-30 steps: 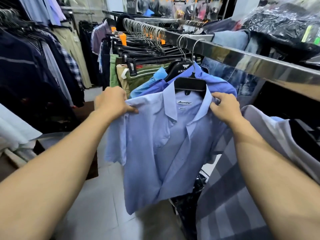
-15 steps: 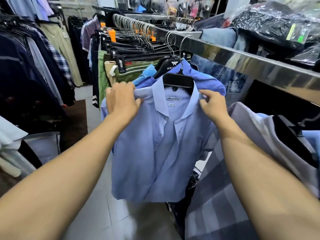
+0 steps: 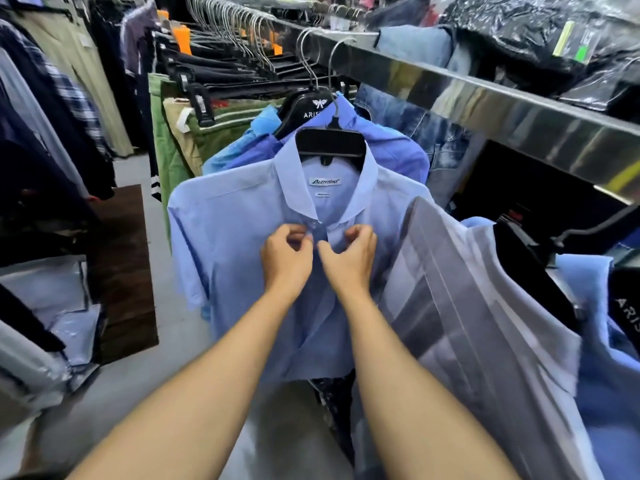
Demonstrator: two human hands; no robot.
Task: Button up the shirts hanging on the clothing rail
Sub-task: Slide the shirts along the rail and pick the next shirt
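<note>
Left grip: the left hand (image 3: 287, 256) has thumb and fingers curled in a narrow pinch on the left edge of the placket, just below the collar.
Right grip: the right hand (image 3: 349, 254) is curled the same way, pinching the opposite placket edge; the two hands are just beside each other, knuckles nearly touching.
Contact detail: the button and its hole are hidden behind the fingers; whether the button is through cannot be told.
Task item: the light blue shirt (image 3: 235, 237) hangs front-on from a black hanger (image 3: 330, 143) on the clothing rail (image 3: 485, 98), directly ahead of both hands.
Long axis: the placket runs straight down from the collar toward the hem, below the hands.
Key relation: the remaining placket lies below both grips and looks open near the hem; judged next move is downward along this line.
Nearer hand: neither; both sit level at the top button.
Adjacent: a grey striped shirt (image 3: 467, 323) hangs touching the right side; a darker blue shirt (image 3: 384, 147) hangs behind.
</note>
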